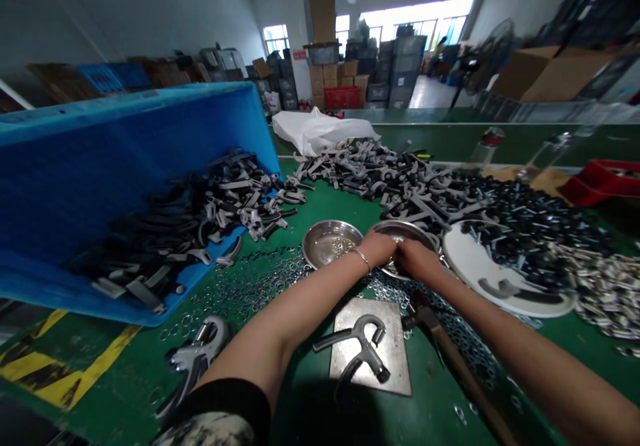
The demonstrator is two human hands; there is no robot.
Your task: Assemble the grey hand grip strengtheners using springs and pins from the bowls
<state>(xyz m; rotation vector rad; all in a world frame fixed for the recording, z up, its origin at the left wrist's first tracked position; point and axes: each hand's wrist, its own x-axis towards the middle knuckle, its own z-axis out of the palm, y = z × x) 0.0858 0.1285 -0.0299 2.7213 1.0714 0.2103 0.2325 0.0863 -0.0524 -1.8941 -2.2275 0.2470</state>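
My left hand (pixel 379 247) and my right hand (pixel 416 259) meet over the right-hand metal bowl (pixel 431 233). Their fingers are bunched close together at its small parts, and whatever they pinch is too small to make out. Left of them, a second metal bowl (pixel 313 246) contains small rings or nuts. Below my hands, a grey hand grip strengthener (pixel 367 347) lies on a square metal plate (pixel 400 366). Another hand grip strengthener (pixel 200 353), with a spring showing, lies beside my left forearm. A wooden-handled hammer (pixel 457 359) rests right of the plate, partly under my right forearm.
A blue crate (pixel 150 123) on its side at left holds grey and black handles. More handles (pixel 370 169) are heaped behind the bowls. Loose washers (pixel 250 286) cover the green table. At right are a white dish (pixel 465 259), black-headed bolts (pixel 545 219) and metal sleeves (pixel 605 286).
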